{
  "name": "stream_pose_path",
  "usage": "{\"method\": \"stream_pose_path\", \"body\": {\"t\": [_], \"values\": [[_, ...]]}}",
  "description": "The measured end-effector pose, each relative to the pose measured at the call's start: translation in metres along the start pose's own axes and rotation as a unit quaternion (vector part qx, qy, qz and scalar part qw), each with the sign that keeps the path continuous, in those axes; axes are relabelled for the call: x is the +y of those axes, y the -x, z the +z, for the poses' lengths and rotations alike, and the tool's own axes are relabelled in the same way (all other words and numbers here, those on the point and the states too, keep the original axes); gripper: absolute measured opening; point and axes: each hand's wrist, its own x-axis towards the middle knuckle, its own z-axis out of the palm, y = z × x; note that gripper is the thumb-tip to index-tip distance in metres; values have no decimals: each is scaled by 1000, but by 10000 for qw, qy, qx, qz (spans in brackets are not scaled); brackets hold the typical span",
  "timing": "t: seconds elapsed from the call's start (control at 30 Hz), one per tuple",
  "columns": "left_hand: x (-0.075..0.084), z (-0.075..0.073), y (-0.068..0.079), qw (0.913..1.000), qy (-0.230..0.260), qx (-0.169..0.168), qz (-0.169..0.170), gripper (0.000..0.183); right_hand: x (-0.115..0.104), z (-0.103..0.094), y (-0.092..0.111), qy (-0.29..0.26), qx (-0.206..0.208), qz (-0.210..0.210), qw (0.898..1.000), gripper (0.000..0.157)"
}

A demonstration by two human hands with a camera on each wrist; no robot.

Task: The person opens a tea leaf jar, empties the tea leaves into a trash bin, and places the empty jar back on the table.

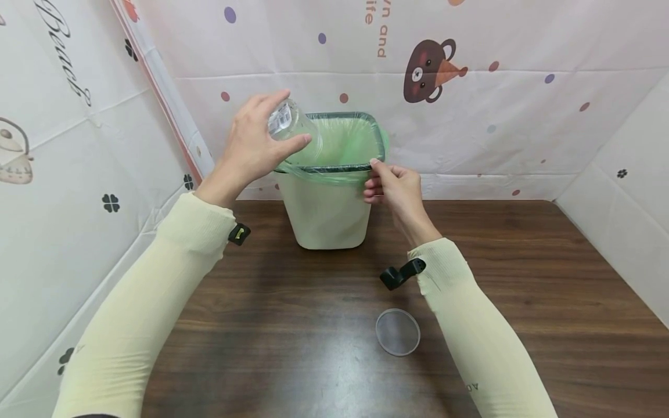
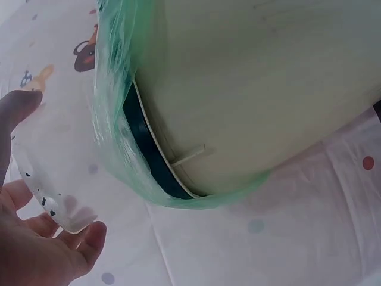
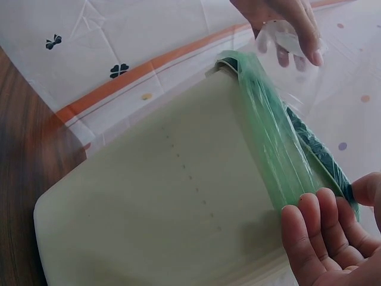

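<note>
My left hand point(image 1: 253, 136) grips a clear plastic cup point(image 1: 300, 128) with a barcode label, tilted over the mouth of a pale trash bin point(image 1: 329, 212). Small dark specks cling to the cup point(image 2: 50, 199) in the left wrist view. A green bag point(image 1: 340, 176) lines the bin and folds over its dark rim point(image 1: 334, 169). At the rim's near right corner, my right hand point(image 1: 399, 188) pinches the edge between thumb and forefinger. Its other fingers point(image 3: 303, 238) curl beside the bag's fold in the right wrist view.
A round clear lid point(image 1: 398, 332) lies on the dark wooden table point(image 1: 292, 342), in front of the bin and to its right. A printed cloth wall point(image 1: 502, 128) stands close behind the bin, and another point(image 1: 68, 232) borders the left side.
</note>
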Motion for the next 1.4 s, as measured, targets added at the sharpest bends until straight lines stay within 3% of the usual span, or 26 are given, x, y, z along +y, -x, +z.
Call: {"method": "stream_pose_path", "body": {"t": [0.13, 0.37, 0.47, 0.63, 0.77, 1.13, 1.4], "values": [[1, -5, -3, 9997, -52, -134, 197, 82, 0, 1, 0, 64, 6, 6, 10000, 29], [3, -14, -10, 9944, -191, -566, 877, 77, 0, 0, 0, 40, -55, -67, 10000, 29], [5, -15, -14, 9947, -285, -567, 813, 79, 1, 0, 0, 27, -66, -85, 9999, 29], [6, -12, -17, 9960, -447, -650, 428, 83, 1, 2, 1, -10, -70, -40, 10000, 28], [5, -13, -15, 9974, -417, -526, 250, 85, 0, 3, 0, -47, -78, 26, 10000, 28], [-5, -17, -4, 9996, -39, -261, -97, 87, -1, 4, 0, -78, -36, 51, 10000, 27], [-8, -16, 6, 9996, 244, 103, -89, 85, -1, 1, 0, -68, 57, 82, 9999, 28]]}}
